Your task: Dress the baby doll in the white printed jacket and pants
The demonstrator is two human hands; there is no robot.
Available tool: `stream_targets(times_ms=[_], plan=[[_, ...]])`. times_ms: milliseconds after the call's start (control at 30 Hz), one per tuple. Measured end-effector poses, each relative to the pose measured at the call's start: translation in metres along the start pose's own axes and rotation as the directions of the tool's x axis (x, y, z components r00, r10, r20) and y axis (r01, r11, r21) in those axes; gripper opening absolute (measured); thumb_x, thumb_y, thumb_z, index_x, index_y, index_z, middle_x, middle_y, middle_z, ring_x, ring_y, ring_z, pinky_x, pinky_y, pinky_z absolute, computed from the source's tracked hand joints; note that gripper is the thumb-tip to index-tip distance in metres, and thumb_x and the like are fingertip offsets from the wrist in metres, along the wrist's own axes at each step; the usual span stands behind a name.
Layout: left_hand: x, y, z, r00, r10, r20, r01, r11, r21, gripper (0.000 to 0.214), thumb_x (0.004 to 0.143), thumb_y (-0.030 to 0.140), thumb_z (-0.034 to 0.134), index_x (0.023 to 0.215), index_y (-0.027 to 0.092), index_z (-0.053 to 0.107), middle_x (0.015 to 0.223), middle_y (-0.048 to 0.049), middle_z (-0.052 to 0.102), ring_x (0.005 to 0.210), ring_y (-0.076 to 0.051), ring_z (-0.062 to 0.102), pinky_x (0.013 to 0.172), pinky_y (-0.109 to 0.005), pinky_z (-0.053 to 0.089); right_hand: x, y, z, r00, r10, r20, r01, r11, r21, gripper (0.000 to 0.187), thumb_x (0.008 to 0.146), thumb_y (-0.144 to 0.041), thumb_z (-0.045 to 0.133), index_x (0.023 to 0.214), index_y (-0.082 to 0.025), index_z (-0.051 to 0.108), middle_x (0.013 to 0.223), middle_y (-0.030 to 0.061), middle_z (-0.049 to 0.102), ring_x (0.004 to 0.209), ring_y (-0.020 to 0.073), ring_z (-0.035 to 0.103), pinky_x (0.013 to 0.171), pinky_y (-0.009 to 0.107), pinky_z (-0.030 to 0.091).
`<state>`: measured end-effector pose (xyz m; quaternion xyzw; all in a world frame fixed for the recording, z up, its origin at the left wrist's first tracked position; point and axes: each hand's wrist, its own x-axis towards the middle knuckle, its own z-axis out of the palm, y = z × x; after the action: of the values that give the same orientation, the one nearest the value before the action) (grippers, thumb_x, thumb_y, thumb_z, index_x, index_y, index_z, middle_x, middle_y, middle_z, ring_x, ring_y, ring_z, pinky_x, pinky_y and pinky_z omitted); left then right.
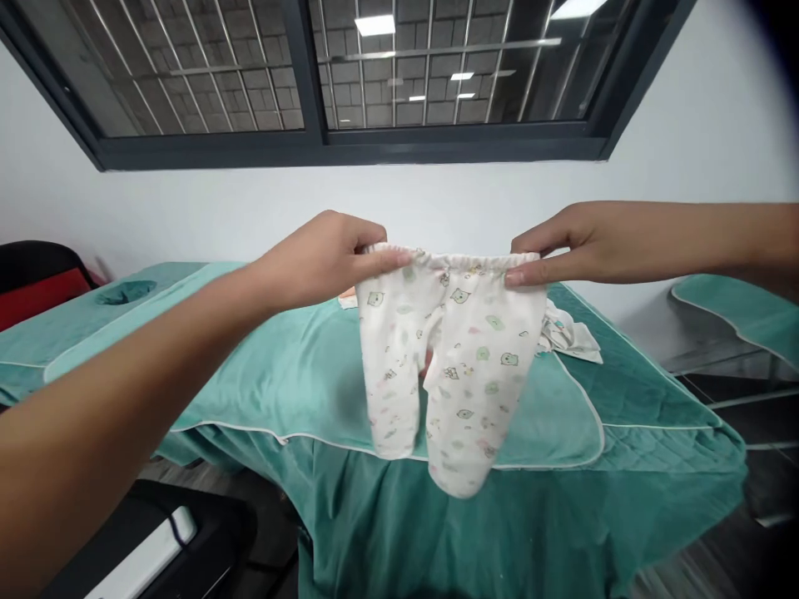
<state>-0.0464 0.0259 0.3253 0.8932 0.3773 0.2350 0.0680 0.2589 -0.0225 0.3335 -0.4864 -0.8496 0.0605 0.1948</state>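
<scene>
A: Which step is in hand at this moment?
B: I judge it is the holding-up and spreading of the small trousers (480, 358). They hang in the centre of the frame, in front of the light green sheet (280, 366), with the waistband at the top and the legs downward.

A: And how are the hands?
B: The left hand (330, 259) pinches the left end of the waistband between thumb and fingers. The right hand (571, 243) pinches near the right end in the same manner. They are well apart, so the waistband is stretched almost straight.

A: What does the next move call for, in your opinion?
B: Probably an even grip on both sides, because such soft cloth can twist or sag if one hand goes lower.

A: Please count the things.
B: Two hands, and one pair of trousers with two legs. One crumpled white cloth (569, 334) lies right of centre, behind the trousers. One light green sheet lies on one dark green bed cover (662, 395). One white object (146, 556) is at the lower left. A small orange-and-white piece (348, 299) shows below the left hand, mostly hidden; I cannot tell what it is.
</scene>
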Motion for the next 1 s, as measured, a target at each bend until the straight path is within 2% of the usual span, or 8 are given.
stream_targets(times_ms=[100, 333, 500, 633, 733, 833, 900, 1000], plan=[[-0.001, 0.007, 0.015, 0.977, -0.028, -0.212, -0.011, 0.984, -0.180, 0.040, 0.087, 0.050, 0.061, 0.063, 0.019, 0.050, 0.060, 0.0008, 0.044, 0.063, -0.014, 0.048, 0.061, -0.027, 0.033, 0.004, -0.008, 0.013, 0.991, 0.024, 0.135, -0.040, 0.992, 0.118, 0.043, 0.082, -0.062, 0.066, 0.075, -0.020, 0.069, 0.066, -0.0023, 0.059, 0.069, 0.0138, 0.060, 0.061, 0.026, 0.045], [0.011, 0.023, 0.041, 0.903, -0.076, -0.424, -0.198, 0.801, -0.564, 0.023, 0.094, 0.038, 0.057, 0.084, 0.017, 0.058, 0.078, -0.0006, 0.055, 0.078, -0.014, 0.057, 0.072, -0.027, 0.043, 0.037, -0.045, 0.046, 0.993, 0.043, -0.110, 0.013, 0.885, 0.465, 0.045, 0.084, -0.061, 0.065, 0.080, -0.017, 0.064, 0.074, -0.0006, 0.057, 0.074, 0.0140, 0.061, 0.067, 0.027, 0.048], [0.011, 0.031, 0.042, 0.948, -0.034, -0.316, -0.211, 0.676, -0.706, 0.023, 0.097, 0.032, 0.052, 0.103, 0.013, 0.064, 0.097, -0.0048, 0.062, 0.093, -0.016, 0.061, 0.082, -0.029, 0.049, 0.045, -0.055, 0.065, 0.977, 0.058, -0.203, 0.054, 0.862, 0.504, 0.032, 0.081, -0.045, 0.075, 0.091, -0.017, 0.066, 0.080, -0.0006, 0.060, 0.082, 0.0184, 0.064, 0.076, 0.034, 0.051], [0.009, 0.027, 0.058, 0.927, -0.047, -0.371, -0.273, 0.592, -0.758, 0.033, 0.093, 0.033, 0.059, 0.124, 0.021, 0.057, 0.124, -0.0046, 0.059, 0.122, -0.021, 0.055, 0.103, -0.032, 0.046, 0.051, -0.053, 0.078, 0.918, 0.218, -0.330, -0.004, 0.840, 0.542, 0.016, 0.084, -0.033, 0.069, 0.085, -0.018, 0.064, 0.077, -0.0008, 0.060, 0.073, 0.0168, 0.062, 0.072, 0.035, 0.052], [-0.003, 0.017, 0.091, 0.928, -0.178, -0.327, -0.151, 0.622, -0.769, 0.050, 0.081, 0.033, 0.074, 0.126, 0.027, 0.054, 0.130, -0.0039, 0.059, 0.129, -0.027, 0.053, 0.106, -0.039, 0.045, 0.058, -0.045, 0.082, 0.888, 0.253, -0.383, 0.092, 0.721, 0.687, 0.009, 0.088, -0.027, 0.063, 0.084, -0.020, 0.059, 0.082, -0.0003, 0.059, 0.076, 0.0161, 0.062, 0.072, 0.033, 0.054], [-0.033, 0.009, 0.136, 0.968, -0.248, -0.044, 0.126, 0.627, -0.769, 0.042, 0.079, 0.037, 0.073, 0.117, 0.025, 0.061, 0.115, -0.0061, 0.068, 0.112, -0.031, 0.063, 0.096, -0.045, 0.052, 0.065, -0.032, 0.084, 0.843, 0.343, -0.415, 0.156, 0.581, 0.799, 0.007, 0.087, -0.022, 0.062, 0.086, -0.022, 0.055, 0.084, -0.0007, 0.057, 0.079, 0.0160, 0.063, 0.074, 0.032, 0.055], [-0.058, 0.007, 0.162, 0.960, -0.262, 0.101, 0.249, 0.628, -0.737, 0.030, 0.084, 0.037, 0.067, 0.111, 0.024, 0.065, 0.107, -0.0073, 0.070, 0.101, -0.030, 0.066, 0.090, -0.046, 0.054, 0.065, -0.020, 0.090, 0.816, 0.415, -0.402, 0.143, 0.530, 0.836, 0.009, 0.085, -0.023, 0.064, 0.086, -0.023, 0.055, 0.083, -0.0013, 0.058, 0.080, 0.0164, 0.064, 0.075, 0.032, 0.056], [-0.085, 0.005, 0.185, 0.958, -0.287, 0.005, 0.211, 0.691, -0.692, 0.023, 0.087, 0.029, 0.060, 0.109, 0.024, 0.066, 0.113, -0.0073, 0.064, 0.105, -0.027, 0.063, 0.094, -0.044, 0.053, 0.057, 0.002, 0.114, 0.778, 0.549, -0.307, 0.013, 0.474, 0.880, 0.013, 0.081, -0.028, 0.069, 0.086, -0.024, 0.057, 0.083, -0.0001, 0.062, 0.079, 0.0182, 0.065, 0.071, 0.032, 0.058]])
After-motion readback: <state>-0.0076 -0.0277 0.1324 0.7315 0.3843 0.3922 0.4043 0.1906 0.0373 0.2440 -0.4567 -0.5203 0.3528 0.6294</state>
